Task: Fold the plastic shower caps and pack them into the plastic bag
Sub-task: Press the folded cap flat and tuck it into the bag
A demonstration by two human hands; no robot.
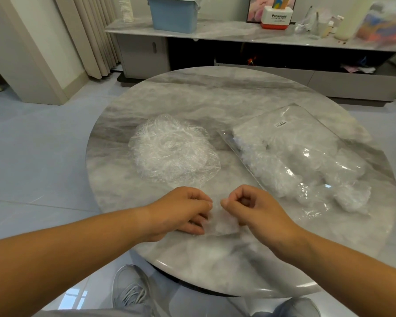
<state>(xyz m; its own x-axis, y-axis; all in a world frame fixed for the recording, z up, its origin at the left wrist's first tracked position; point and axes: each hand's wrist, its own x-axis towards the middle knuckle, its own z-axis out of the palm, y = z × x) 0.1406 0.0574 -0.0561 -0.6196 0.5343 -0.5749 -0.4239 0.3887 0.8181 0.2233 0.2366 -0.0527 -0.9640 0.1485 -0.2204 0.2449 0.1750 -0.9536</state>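
Clear plastic is between both hands: the left hand and the right hand, close together at the near edge of the tabletop, pinch one small cap with curled fingers. The cap is already bunched into a narrow bundle, so this looks like the folding step (near its end, I think). Loose caps lie in a pile at the centre, and the partly filled plastic bag lies to the right. Next, the bundle must stay tight while it goes into the bag's opening.
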